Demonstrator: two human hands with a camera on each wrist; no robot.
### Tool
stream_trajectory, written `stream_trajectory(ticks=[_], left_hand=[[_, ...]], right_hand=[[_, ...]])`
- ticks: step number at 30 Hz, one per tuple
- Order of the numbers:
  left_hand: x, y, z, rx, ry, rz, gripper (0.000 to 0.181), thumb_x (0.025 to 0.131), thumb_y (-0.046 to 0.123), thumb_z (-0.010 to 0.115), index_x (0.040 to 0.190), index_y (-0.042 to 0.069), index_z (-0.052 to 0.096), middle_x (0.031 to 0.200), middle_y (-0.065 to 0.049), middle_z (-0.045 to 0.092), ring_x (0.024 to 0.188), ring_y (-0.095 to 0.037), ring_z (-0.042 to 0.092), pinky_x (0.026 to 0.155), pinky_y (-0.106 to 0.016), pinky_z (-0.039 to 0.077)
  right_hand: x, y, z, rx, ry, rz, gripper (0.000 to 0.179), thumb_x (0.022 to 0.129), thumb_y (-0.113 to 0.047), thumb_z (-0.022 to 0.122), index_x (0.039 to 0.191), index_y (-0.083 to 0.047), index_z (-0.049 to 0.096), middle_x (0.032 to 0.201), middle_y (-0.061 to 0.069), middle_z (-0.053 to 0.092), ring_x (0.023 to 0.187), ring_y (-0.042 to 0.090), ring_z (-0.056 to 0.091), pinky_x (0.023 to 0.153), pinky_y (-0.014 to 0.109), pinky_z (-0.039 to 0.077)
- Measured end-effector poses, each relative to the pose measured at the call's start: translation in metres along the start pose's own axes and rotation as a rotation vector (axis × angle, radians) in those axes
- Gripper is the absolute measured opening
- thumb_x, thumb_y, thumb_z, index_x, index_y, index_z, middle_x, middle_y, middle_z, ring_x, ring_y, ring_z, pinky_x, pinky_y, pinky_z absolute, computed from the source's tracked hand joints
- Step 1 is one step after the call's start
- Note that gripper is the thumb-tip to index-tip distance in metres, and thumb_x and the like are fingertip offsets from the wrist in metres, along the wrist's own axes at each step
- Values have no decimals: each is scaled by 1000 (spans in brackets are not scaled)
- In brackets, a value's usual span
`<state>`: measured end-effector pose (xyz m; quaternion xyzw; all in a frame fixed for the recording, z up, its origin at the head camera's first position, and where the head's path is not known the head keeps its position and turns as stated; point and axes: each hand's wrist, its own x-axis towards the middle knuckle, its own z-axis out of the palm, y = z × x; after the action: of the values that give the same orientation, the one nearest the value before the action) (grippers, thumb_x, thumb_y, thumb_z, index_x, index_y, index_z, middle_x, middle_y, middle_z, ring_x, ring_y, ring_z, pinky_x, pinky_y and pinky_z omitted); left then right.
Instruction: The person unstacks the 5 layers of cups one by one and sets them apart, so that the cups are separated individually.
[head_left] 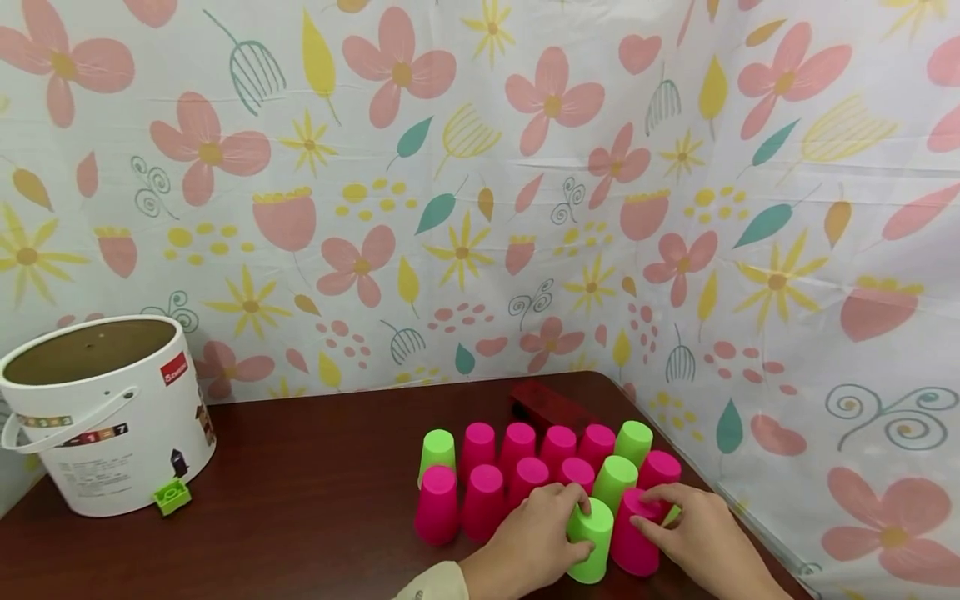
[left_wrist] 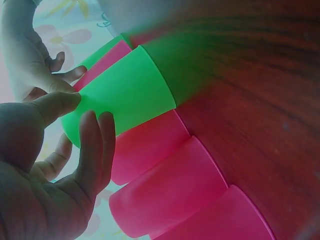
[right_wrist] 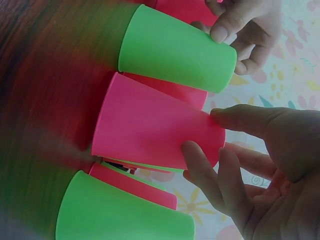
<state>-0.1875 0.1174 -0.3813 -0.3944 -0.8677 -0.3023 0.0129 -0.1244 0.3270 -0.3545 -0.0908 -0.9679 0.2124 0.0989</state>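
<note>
Upside-down pink and green plastic cups stand in rows at the right of the table. My left hand [head_left: 534,533] pinches a green cup [head_left: 592,546] near its base, thumb on one side and fingers on the other. Beside it, my right hand [head_left: 703,533] grips a pink cup [head_left: 634,546] around its upper end. In the right wrist view, this pink cup [right_wrist: 150,125] lies between the thumb and fingers, close to the green cup [right_wrist: 175,52]. Behind my hands are more pink cups [head_left: 437,512] and a green cup [head_left: 615,479], partly hidden by the front ones.
A white bucket [head_left: 135,450] with a handle stands at the far left, a small green toy block [head_left: 172,497] at its foot. Behind the cups lies a red object [head_left: 551,404]. Flower-patterned cloth [head_left: 465,208] hangs along the back and right table edges.
</note>
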Motion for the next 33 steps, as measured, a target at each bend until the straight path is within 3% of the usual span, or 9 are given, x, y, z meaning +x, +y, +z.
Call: stream_trajectory(ticks=[8,14,17,23,26,29,33], left_hand=[[1,0,4,18,11,23,30,84,26,81,103,23,58,93,12,57,70,3,51,62,-14,44],[0,0,1,10,20,39,30,84,25,80,103,23,58,93,12,55,71,4,50,61,-13,43],[-3,-2,-4,27,48,38,30,83,26,80,104,24,58,94,12,56,69,3,50,59,-15,43],[-11,-4,-17,154,136,37,30,82,35,78,104,28,59,93,14,58,57,-1,45,47,-20,37],[-14,-5,-26,155,177,28,31,82,34,77,106,26,60,98,11,60,52,-2,42,45,-21,35],[-19,-6,-39,140,217,28,32,83,35,77,110,25,62,106,8,62,56,-2,45,48,-21,37],[-29,-9,-60,123,304,58,41,81,38,77,116,24,62,114,8,61,73,-3,57,54,-21,42]], right_hand=[[-2,1,0,-5,26,-32,38,73,-22,87,102,-4,72,62,-5,55,52,13,46,50,25,41],[-3,-1,-3,-21,17,-8,46,73,-27,88,109,-3,70,55,-2,47,51,16,43,49,26,37],[-1,-3,-5,-23,16,-13,48,74,-30,87,110,-5,69,59,-2,49,55,15,45,50,27,39],[2,-7,-9,-25,25,-43,49,73,-36,87,109,-7,70,71,-4,60,61,14,50,55,27,45],[4,-11,-12,-6,32,-59,51,74,-37,86,112,-8,69,78,-2,63,61,12,53,56,27,47],[3,-19,-10,28,115,-136,46,73,-32,88,109,-11,70,81,-4,65,60,7,54,56,26,47],[6,-37,-2,115,297,-364,43,67,-18,92,105,-17,71,88,-9,66,70,4,54,55,24,46]])
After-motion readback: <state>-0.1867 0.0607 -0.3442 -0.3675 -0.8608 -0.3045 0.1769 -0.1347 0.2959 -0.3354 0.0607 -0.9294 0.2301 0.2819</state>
